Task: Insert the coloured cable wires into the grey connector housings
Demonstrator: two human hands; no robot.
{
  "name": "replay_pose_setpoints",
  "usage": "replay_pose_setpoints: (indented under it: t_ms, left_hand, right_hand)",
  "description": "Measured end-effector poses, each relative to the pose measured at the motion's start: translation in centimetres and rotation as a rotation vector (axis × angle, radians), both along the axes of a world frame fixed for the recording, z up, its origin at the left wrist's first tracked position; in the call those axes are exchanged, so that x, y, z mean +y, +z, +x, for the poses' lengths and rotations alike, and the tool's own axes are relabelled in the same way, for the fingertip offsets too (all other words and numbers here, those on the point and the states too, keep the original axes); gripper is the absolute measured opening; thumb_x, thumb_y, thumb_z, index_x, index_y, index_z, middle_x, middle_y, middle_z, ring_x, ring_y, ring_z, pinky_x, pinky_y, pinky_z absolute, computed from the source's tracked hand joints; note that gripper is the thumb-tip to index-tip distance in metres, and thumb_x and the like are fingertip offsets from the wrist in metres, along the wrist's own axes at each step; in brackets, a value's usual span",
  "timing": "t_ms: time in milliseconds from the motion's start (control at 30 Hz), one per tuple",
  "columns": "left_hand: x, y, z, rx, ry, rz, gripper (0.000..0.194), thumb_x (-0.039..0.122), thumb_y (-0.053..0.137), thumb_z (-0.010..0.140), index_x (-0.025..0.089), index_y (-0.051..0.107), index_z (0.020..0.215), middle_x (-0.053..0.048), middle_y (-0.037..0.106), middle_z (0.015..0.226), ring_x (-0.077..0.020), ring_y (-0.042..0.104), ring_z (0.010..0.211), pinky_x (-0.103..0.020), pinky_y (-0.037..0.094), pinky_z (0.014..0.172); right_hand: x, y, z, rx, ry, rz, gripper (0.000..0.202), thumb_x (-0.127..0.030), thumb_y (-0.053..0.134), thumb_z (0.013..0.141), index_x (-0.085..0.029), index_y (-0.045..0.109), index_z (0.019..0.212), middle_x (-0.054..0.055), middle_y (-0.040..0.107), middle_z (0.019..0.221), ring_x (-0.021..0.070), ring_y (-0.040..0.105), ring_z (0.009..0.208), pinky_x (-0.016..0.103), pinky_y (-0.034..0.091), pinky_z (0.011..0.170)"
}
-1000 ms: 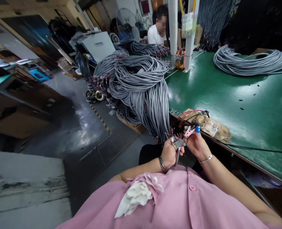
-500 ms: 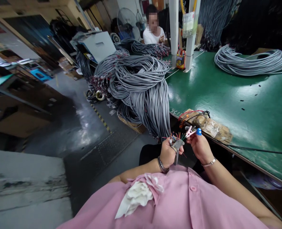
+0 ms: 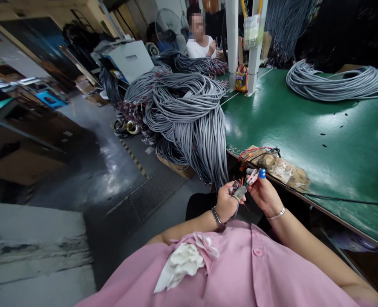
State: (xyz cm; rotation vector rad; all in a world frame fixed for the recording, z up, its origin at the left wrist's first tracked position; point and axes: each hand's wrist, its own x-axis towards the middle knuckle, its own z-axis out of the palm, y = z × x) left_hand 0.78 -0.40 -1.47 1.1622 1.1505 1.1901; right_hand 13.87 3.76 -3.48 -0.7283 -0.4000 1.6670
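Observation:
My left hand is closed round the end of a grey cable. Thin coloured wires fan out above its fingers, and a grey cover sits on the thumb. Pinched in my right hand is a small pink clip-like tool, its exact kind unclear. The tool's tip meets the green wires at the right side of the fan; whether it grips them I cannot tell. One fingertip of the right hand wears a blue cover.
Bundled grey cables hang over the left end of the green table. A taped brown block with red and black leads lies at the near edge. Another cable coil rests far right. A co-worker sits beyond the post.
My right hand has moved slightly left and down, bringing the pink tool from beside the wires onto the green ones. My left hand's fingers have drawn the fanned wires closer together.

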Motion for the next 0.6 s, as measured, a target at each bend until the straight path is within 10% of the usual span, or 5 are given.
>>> replay_pose_setpoints:
  t_ms: [367, 600]
  left_hand:
    - [-0.7, -1.2, -0.7, -0.208, 0.029, -0.118, 0.032, 0.044, 0.068, 0.073, 0.014, 0.059, 0.070, -0.001, 0.059, 0.052, -0.0093, 0.050, 0.041, -0.021, 0.038, 0.041]
    - [-1.0, -1.4, -1.3, -0.330, 0.018, -0.151, 0.030, 0.041, 0.069, 0.072, 0.015, 0.055, 0.068, 0.000, 0.059, 0.049, -0.0095, 0.049, 0.039, -0.021, 0.036, 0.039]
  right_hand:
    - [-1.1, -0.6, 1.4, 0.077, 0.205, 0.060, 0.048, -0.063, 0.048, 0.083, -0.020, 0.068, 0.088, 0.003, 0.065, 0.080, 0.0125, 0.055, 0.067, 0.023, 0.046, 0.057]
    - [-3.0, -0.4, 1.4, -0.054, 0.386, 0.156, 0.028, -0.044, 0.068, 0.077, -0.018, 0.069, 0.089, 0.004, 0.065, 0.084, 0.0126, 0.055, 0.067, 0.025, 0.045, 0.062]
